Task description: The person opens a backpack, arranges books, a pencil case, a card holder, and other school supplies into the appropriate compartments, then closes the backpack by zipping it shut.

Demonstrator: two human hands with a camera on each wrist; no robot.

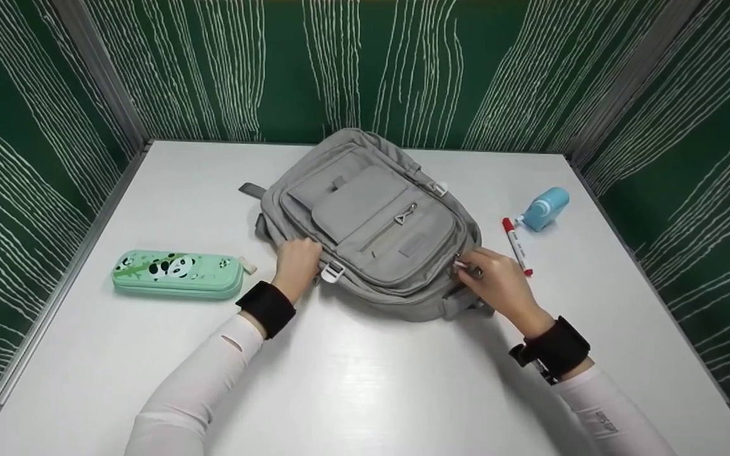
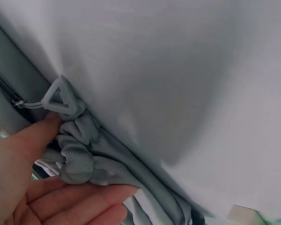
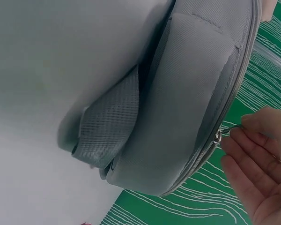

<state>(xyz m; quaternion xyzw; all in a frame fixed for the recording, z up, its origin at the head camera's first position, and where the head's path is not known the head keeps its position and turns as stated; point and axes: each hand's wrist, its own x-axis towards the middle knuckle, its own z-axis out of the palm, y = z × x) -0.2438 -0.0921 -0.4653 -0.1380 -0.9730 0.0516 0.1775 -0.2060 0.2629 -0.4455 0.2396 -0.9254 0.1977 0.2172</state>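
A grey backpack (image 1: 365, 215) lies on the table, its front pockets facing up. At its near left side my left hand (image 1: 297, 263) grips the fabric. The left wrist view shows thumb and fingers around a bunched side pocket (image 2: 79, 161), beside a triangular zipper pull (image 2: 61, 99). My right hand (image 1: 495, 278) is at the bag's lower right edge. In the right wrist view its thumb and forefinger pinch a zipper pull (image 3: 232, 127), whose slider sits on the curved zipper. A webbing strap (image 3: 110, 122) sticks out from the bag nearby.
A green panda pencil case (image 1: 178, 273) lies left of the backpack. To the right are a red-and-white marker (image 1: 517, 247) and a light blue bottle (image 1: 545, 208). Green panels with white lines (image 1: 365, 69) enclose the white table (image 1: 352, 386) at the back and sides.
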